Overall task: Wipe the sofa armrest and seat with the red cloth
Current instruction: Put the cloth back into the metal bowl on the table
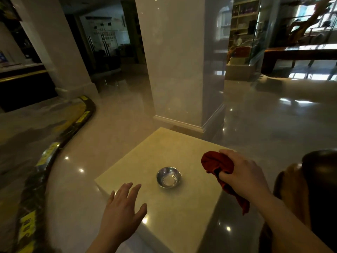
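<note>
The red cloth (218, 164) is bunched in my right hand (242, 174), which is shut on it above the right side of a cream stone side table (164, 148); a tail of the cloth hangs down below my wrist. My left hand (124, 210) hovers open, fingers spread, over the table's near left corner and holds nothing. The dark brown sofa armrest (321, 172) curves up at the right edge of the view, just right of my right forearm. The sofa seat is out of sight.
A small shiny metal bowl (168, 177) stands on the table between my hands. A white square pillar (178, 61) rises just behind the table. A dark curved floor border with yellow labels (51, 152) runs along the left. Glossy tiled floor surrounds everything.
</note>
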